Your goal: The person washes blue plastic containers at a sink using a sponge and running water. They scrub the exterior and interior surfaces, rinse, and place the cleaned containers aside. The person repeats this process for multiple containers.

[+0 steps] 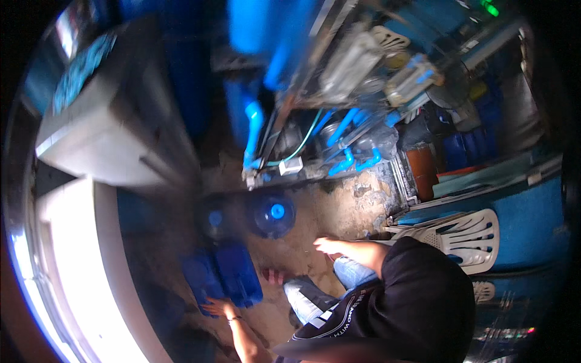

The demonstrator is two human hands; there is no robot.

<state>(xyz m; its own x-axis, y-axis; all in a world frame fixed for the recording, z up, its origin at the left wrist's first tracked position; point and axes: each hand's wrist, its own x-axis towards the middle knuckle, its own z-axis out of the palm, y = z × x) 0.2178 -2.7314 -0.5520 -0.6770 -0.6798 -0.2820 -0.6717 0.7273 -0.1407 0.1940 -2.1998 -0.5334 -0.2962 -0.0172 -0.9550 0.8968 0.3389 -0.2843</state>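
The blue rectangular jug (227, 275) is lying on the dirty floor (339, 209), and the left hand (216, 307) is resting on its lower edge with fingers spread flat against it, gripping nothing. Just above that hand, beyond the jug, 2 round blue water bottles (273, 213) are standing upright, the left 1 blurred. Between the 2 hands, the person's knees in light jeans (305, 299) are showing, with a reddish foot (273, 276) just beside the jug. The right hand (327, 245) is hovering open over the bare floor, palm down, holding nothing and touching nothing. Above it, blue pipes (348, 158) are running along a cluttered rack. To the right of that hand, a white plastic chair (469, 233) is standing close by the black sleeve (423, 284).
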